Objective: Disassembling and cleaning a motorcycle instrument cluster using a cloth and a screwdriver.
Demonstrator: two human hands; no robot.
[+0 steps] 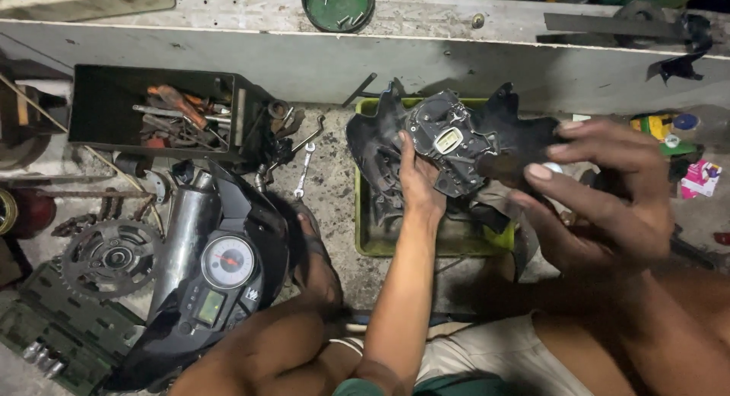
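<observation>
At centre frame, over the green tray, the black fairing panel is gripped by the left hand — the right hand is held open at the panel's right edge. Disassembly seems underway; a steadier two-handed hold is likely needed.

- The floor is rough grey concrete with dark oily spots.
- A long white ledge runs across the top, scuffed and dirty.
- A round green lid sits on the ledge.
- A black tool tray lies on the floor at the left.
- The light is dim, and the corners are dark.
</observation>
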